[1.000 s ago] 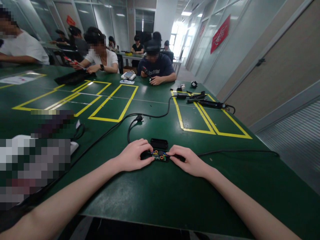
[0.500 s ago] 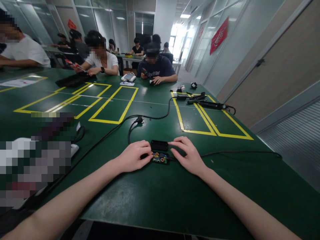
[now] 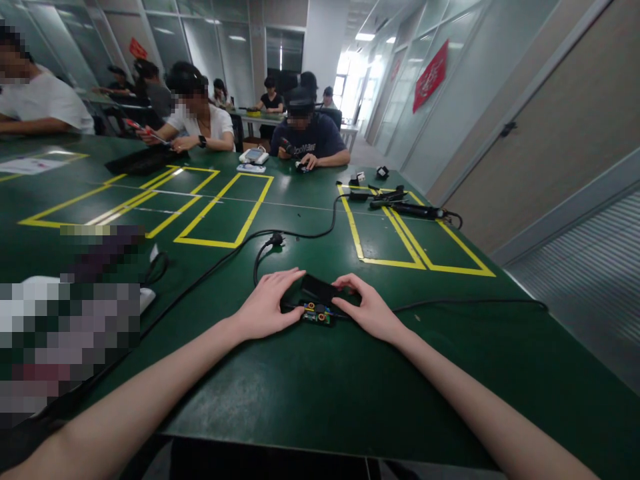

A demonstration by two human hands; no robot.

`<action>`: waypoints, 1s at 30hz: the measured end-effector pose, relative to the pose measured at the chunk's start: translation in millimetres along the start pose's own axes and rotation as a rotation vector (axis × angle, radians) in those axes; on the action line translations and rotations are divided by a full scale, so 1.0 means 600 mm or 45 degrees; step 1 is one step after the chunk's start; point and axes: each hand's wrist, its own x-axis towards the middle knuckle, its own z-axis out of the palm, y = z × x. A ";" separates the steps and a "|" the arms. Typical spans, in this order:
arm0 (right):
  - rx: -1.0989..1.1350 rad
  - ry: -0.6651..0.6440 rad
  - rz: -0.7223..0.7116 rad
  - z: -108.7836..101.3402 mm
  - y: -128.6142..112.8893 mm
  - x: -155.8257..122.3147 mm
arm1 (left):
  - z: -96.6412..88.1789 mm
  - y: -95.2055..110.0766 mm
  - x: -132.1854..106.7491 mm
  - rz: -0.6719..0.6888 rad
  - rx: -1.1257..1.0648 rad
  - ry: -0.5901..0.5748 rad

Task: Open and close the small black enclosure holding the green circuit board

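A black plastic cover, smooth side up and slightly tilted, is pinched at its right end by my right hand. Just below it lies a small circuit board with copper coils, in a dark casing on the green table. Fingers spread, my left hand is open at the left side of both parts. Its thumb tip meets the board's left end, and its fingertips reach close to the cover's far left corner. A black cord runs off to the right from the board's end, partly hidden by my right hand.
A power plug lies beyond my left hand, and a long black cable crosses the table. Dark tools rest on yellow tape outlines at the right. Blurred items fill the left edge. Several people work across the table.
The cover was lying hollow side up beyond the board; now it is turned over and held in my right hand. My left fingers have opened away from the thumb.
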 end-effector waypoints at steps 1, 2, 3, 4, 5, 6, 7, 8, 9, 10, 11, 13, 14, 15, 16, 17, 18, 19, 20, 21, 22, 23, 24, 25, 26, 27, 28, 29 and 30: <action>0.094 -0.013 0.023 0.000 -0.003 0.001 | 0.000 -0.001 -0.001 -0.017 -0.018 -0.022; 0.178 -0.018 0.042 0.000 -0.005 0.001 | 0.000 -0.002 -0.001 -0.027 -0.038 -0.034; 0.248 -0.015 0.057 0.000 -0.007 0.001 | 0.000 -0.003 -0.002 -0.037 -0.058 -0.036; 0.302 -0.004 0.070 0.000 -0.008 0.001 | 0.000 -0.003 -0.003 -0.044 -0.081 -0.029; 0.343 0.011 0.083 0.001 -0.008 0.001 | 0.000 -0.003 -0.003 -0.052 -0.109 -0.021; 0.371 0.026 0.099 0.001 -0.009 0.001 | 0.000 -0.003 -0.004 -0.061 -0.144 -0.014; 0.389 0.036 0.119 0.002 -0.009 0.001 | 0.001 -0.002 -0.004 -0.070 -0.188 -0.009; 0.406 0.039 0.144 0.002 -0.009 0.000 | 0.001 -0.002 -0.005 -0.079 -0.235 -0.008; 0.425 0.034 0.170 0.003 -0.008 -0.001 | 0.002 -0.001 -0.005 -0.084 -0.282 -0.008; 0.442 0.021 0.192 0.003 -0.008 -0.002 | 0.002 0.000 -0.005 -0.085 -0.327 -0.009; 0.457 0.004 0.206 0.004 -0.008 -0.003 | 0.002 0.000 -0.006 -0.084 -0.369 -0.013; 0.472 -0.026 0.198 0.004 -0.008 -0.005 | 0.003 0.001 -0.006 -0.079 -0.448 -0.021; 0.469 -0.030 0.181 0.004 -0.008 -0.006 | 0.003 0.001 -0.007 -0.080 -0.485 -0.023; 0.463 -0.028 0.161 0.004 -0.008 -0.006 | 0.004 0.001 -0.007 -0.082 -0.518 -0.021; 0.457 -0.026 0.143 0.004 -0.008 -0.007 | 0.004 0.001 -0.008 -0.088 -0.546 -0.017; 0.453 -0.026 0.127 0.003 -0.008 -0.007 | 0.004 0.002 -0.008 -0.094 -0.569 -0.014; 0.448 -0.030 0.114 0.003 -0.008 -0.007 | 0.004 0.002 -0.008 -0.100 -0.587 -0.011; 0.444 -0.034 0.103 0.002 -0.008 -0.008 | 0.004 0.002 -0.008 -0.105 -0.601 -0.012; 0.441 -0.038 0.094 0.001 -0.008 -0.008 | 0.004 0.002 -0.008 -0.110 -0.612 -0.014; 0.439 -0.042 0.087 0.000 -0.008 -0.008 | 0.004 0.002 -0.009 -0.115 -0.619 -0.014; 0.439 -0.046 0.081 -0.001 -0.008 -0.008 | 0.004 0.003 -0.009 -0.120 -0.621 -0.014; 0.439 -0.051 0.076 -0.001 -0.008 -0.008 | 0.004 0.003 -0.009 -0.124 -0.619 -0.015; 0.439 -0.054 0.070 -0.002 -0.008 -0.008 | 0.003 0.003 -0.009 -0.129 -0.613 -0.015; 0.438 -0.058 0.063 -0.002 -0.008 -0.008 | 0.003 0.003 -0.008 -0.134 -0.606 -0.017; 0.432 -0.062 0.051 -0.003 -0.009 -0.008 | 0.002 0.003 -0.008 -0.140 -0.599 -0.017; 0.421 -0.065 0.035 -0.003 -0.009 -0.008 | 0.001 0.004 -0.007 -0.146 -0.593 -0.020; 0.405 -0.070 0.013 -0.004 -0.010 -0.008 | 0.000 0.005 -0.007 -0.151 -0.587 -0.025; 0.384 -0.076 -0.016 -0.005 -0.011 -0.008 | -0.002 0.006 -0.006 -0.154 -0.581 -0.033; 0.358 -0.082 -0.052 -0.006 -0.012 -0.008 | -0.004 0.007 -0.006 -0.154 -0.567 -0.043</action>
